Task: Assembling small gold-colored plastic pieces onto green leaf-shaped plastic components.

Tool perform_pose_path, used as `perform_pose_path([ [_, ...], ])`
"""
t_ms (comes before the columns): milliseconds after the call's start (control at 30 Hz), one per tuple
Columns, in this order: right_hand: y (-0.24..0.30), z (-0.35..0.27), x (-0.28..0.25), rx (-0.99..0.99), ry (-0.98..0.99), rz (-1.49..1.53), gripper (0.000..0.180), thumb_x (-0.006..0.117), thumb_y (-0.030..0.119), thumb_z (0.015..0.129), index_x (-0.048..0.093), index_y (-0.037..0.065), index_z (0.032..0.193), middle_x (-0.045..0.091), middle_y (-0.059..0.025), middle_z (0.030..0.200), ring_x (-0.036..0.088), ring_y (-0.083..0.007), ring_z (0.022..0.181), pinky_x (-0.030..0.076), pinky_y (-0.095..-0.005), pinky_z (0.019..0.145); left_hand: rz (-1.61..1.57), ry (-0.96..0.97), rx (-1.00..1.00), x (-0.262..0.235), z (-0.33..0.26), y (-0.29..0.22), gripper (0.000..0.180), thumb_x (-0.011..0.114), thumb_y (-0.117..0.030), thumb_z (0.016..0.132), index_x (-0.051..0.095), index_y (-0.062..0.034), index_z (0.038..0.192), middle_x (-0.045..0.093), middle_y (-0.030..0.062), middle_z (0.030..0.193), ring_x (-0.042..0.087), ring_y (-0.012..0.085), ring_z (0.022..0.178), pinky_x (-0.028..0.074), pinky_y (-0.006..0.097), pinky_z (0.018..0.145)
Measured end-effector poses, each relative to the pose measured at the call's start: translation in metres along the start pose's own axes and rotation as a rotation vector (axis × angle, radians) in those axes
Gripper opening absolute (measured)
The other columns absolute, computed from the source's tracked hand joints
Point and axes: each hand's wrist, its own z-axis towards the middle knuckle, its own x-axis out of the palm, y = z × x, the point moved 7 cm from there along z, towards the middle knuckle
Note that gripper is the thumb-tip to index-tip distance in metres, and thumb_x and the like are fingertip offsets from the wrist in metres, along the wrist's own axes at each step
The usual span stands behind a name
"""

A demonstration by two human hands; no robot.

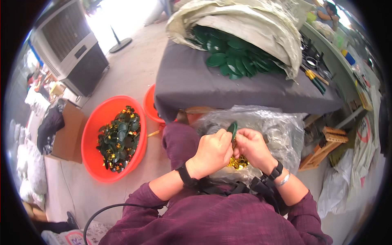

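Note:
A dark green oval disc (232, 128) stands up on edge between my hands, above my lap. My left hand (212, 150) is closed, its fingertips pressed on the disc's lower part. Close beside it, my right hand (254, 148) is pinched just under the disc, and its fingertips hide whatever they grip. Shiny gold pieces (239, 163) lie below my hands on clear plastic sheeting (281, 132).
On the left floor, a red-orange basin (93, 161) holds many green discs with gold bits. Ahead, a grey-covered table (179, 77) bears a white woven sack (253, 20) spilling green discs (232, 57), with pliers (314, 81) nearby. A wooden stand (324, 149) is at right.

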Motion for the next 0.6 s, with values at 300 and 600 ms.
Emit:
perform_pose_path([
  [300, -0.087, 0.01, -0.067, 0.089, 0.271, -1.51, 0.032, 0.067, 0.03, 0.08, 0.065, 0.0, 0.09, 0.065, -0.02, 0.083, 0.065, -0.0326, 0.081, 0.052, -0.0401, 0.073, 0.698, -0.24, -0.551, -0.206, -0.041, 0.122, 0.021, 0.059, -0.007, 0.074, 0.063, 0.0018, 0.092, 0.063, 0.0176, 0.08, 0.062, 0.0331, 0.069, 0.05, 0.042, 0.065],
  [600, -0.15, 0.03, -0.078, 0.224, 0.623, -1.819, 0.026, 0.061, 0.027, 0.078, 0.071, 0.003, 0.082, 0.068, -0.0192, 0.084, 0.067, -0.0352, 0.076, 0.053, -0.0425, 0.067, 0.534, -0.172, -0.036, -0.121, 0.08, 0.054, 0.035, 0.065, -0.01, 0.072, 0.061, -0.0004, 0.106, 0.062, 0.0204, 0.103, 0.058, 0.0378, 0.099, 0.048, 0.045, 0.085],
])
